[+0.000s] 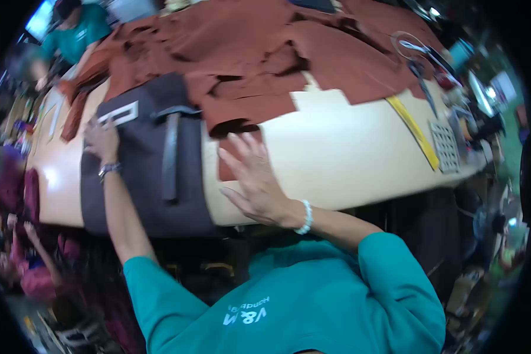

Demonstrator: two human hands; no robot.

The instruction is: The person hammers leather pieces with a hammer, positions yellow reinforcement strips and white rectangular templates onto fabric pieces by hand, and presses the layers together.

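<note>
A dark grey-brown sheet of material [141, 171], perhaps leather, lies on the table with its near end at the front edge. On it, my left hand [103, 140] rests with fingers spread, at the left end of a white rectangular frame [121, 113]. Right of that frame lies a dark grey T-shaped bar [170, 159]. My right hand [255, 183] is open, palm down and fingers apart, above a small reddish-brown piece [227, 168]. Whether it touches that piece I cannot tell. Neither hand grips anything.
Large reddish-brown sheets with cut-outs [230, 44] cover the far side of the pale table [324, 159]. A yellow ruler [414, 133], dark scissors [419, 71] and a pale grid-like object [444, 146] lie at right. A person in a green shirt [76, 38] is at far left.
</note>
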